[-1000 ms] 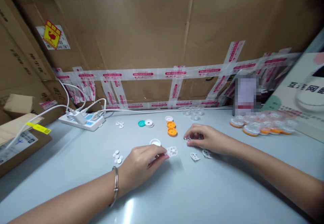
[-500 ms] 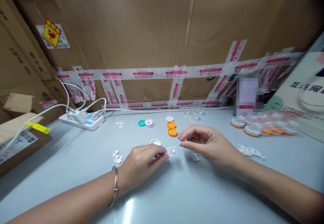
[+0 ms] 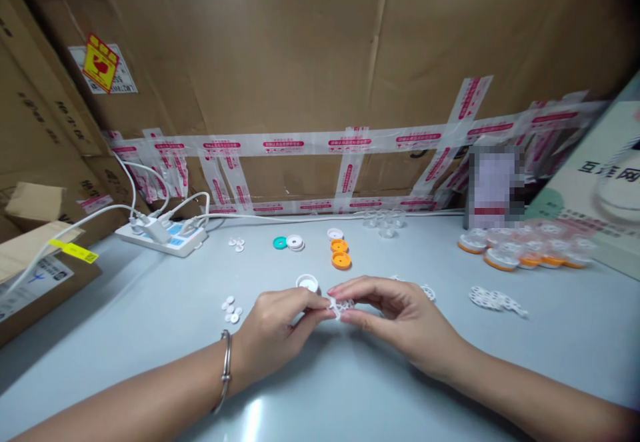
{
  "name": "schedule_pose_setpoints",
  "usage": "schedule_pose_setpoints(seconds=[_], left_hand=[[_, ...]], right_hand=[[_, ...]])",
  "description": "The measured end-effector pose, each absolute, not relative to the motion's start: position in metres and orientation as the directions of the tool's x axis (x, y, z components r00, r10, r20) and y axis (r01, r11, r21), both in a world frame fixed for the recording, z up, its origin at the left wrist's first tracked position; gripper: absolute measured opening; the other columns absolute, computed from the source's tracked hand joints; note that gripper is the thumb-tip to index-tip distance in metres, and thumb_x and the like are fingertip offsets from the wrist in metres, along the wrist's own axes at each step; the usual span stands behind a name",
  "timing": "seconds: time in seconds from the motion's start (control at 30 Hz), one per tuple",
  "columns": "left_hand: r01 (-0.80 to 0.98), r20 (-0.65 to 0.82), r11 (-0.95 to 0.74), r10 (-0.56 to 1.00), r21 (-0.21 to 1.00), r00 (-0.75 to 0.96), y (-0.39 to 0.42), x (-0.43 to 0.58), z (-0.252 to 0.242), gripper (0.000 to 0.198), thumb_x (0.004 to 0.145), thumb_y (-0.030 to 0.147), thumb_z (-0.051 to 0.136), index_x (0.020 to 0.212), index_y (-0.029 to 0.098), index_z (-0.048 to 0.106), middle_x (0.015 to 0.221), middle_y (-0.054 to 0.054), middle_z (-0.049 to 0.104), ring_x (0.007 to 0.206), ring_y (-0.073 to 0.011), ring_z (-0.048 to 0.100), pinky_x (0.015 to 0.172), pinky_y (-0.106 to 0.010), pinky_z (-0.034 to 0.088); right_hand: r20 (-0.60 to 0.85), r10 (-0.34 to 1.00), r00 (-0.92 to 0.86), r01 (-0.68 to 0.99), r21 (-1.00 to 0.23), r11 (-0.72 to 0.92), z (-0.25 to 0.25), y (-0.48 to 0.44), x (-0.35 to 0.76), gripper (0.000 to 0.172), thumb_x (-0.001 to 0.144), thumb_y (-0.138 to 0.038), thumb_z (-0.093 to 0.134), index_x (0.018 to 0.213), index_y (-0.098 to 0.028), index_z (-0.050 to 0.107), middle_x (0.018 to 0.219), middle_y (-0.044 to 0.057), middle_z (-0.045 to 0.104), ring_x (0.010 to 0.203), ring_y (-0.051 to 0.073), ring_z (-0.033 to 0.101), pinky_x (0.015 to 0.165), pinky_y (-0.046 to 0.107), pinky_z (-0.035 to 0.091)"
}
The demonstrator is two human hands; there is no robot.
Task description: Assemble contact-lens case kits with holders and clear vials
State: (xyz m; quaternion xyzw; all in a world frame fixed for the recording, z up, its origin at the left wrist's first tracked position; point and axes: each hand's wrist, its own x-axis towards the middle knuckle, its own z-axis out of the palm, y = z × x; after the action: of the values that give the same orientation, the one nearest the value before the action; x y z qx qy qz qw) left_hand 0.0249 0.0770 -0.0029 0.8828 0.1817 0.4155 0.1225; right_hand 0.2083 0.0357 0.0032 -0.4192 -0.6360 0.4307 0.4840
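My left hand (image 3: 283, 325) pinches a small white perforated plastic piece (image 3: 344, 307) between thumb and fingers. From the other side, the thumb and fingers of my right hand (image 3: 405, 319) are closed on the same piece, which they partly cover. A white round cap (image 3: 307, 282) lies just behind my left fingertips. Beyond my right hand, a white openwork part (image 3: 429, 292) is partly hidden. Several small white discs (image 3: 231, 310) rest left of my left hand.
Orange round caps (image 3: 341, 260), a green disc (image 3: 280, 243) and a white disc (image 3: 295, 243) lie farther back. To the right are white perforated parts (image 3: 495, 299) and several clear-topped orange-and-white pieces (image 3: 500, 257). A power strip (image 3: 165, 237) stands back left, before a large carton (image 3: 280, 49).
My right hand has moved left and slightly down, from holding a tiny white bit apart to gripping the white piece in my left hand.
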Motion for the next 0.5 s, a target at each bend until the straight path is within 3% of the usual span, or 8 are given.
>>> schedule_pose_setpoints(seconds=[0.2,0.4,0.5], left_hand=[[0.239,0.71,-0.912,0.41,0.334,0.572,0.0763,0.0261,-0.0007,0.006,0.082,0.016,0.055,0.078,0.015,0.059,0.063,-0.001,0.068,0.053,-0.0096,0.062,0.051,-0.017,0.048],[0.248,0.694,-0.906,0.423,0.344,0.582,0.0764,0.0256,-0.0024,0.006,0.081,0.016,0.057,0.076,0.014,0.059,0.065,-0.001,0.068,0.054,-0.01,0.062,0.052,-0.017,0.047],[0.256,0.69,-0.901,0.433,0.35,0.581,0.0768,0.0257,-0.004,0.004,0.081,0.016,0.057,0.077,0.014,0.059,0.065,-0.001,0.068,0.053,-0.0098,0.061,0.052,-0.017,0.047]], right_hand=[[0.251,0.961,-0.114,0.046,-0.965,0.258,0.0015,0.035,0.2066,0.013,0.065,-0.023,0.071,0.077,-0.022,0.069,0.085,0.003,0.072,0.081,0.018,0.067,0.078,0.033,0.055],[0.465,0.885,-0.006,0.162,-0.873,0.46,-0.0001,0.0332,0.2126,0.006,0.071,-0.019,0.067,0.072,-0.024,0.068,0.078,0.001,0.071,0.078,0.016,0.066,0.077,0.031,0.052],[0.495,0.868,-0.039,0.21,-0.845,0.491,0.0013,0.0344,0.213,0.006,0.072,-0.019,0.064,0.074,-0.024,0.068,0.075,0.001,0.07,0.074,0.016,0.065,0.073,0.031,0.052]])
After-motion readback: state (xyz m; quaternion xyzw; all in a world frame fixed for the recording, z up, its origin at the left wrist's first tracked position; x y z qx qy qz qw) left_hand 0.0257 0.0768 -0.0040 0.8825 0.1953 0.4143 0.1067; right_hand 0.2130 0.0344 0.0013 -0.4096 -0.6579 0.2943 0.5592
